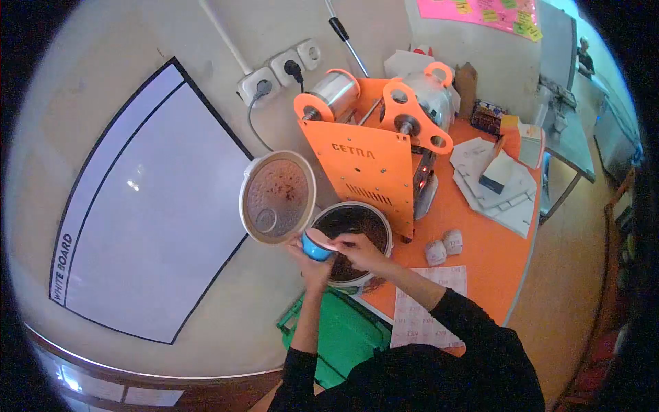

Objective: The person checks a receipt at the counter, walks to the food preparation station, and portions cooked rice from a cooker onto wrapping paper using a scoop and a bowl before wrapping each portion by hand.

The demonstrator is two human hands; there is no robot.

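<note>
My left hand is wrapped round a small blue cup, held tilted above the near left side of a round white bucket. Dark, crumbly-looking contents fill part of the bucket. My right hand is closed at the cup's right rim, its fingers pinched. A pale pinkish flat surface shows across the cup's mouth; whether it is a separate piece, I cannot tell. Behind the cup a round bucket lid leans against the wall, its inside speckled with brown bits.
An orange machine marked GETRA stands just behind the bucket. Two wrapped white bundles and a printed paper sheet lie on the orange table. Below is a green bin. A whiteboard hangs left. Another person is far off.
</note>
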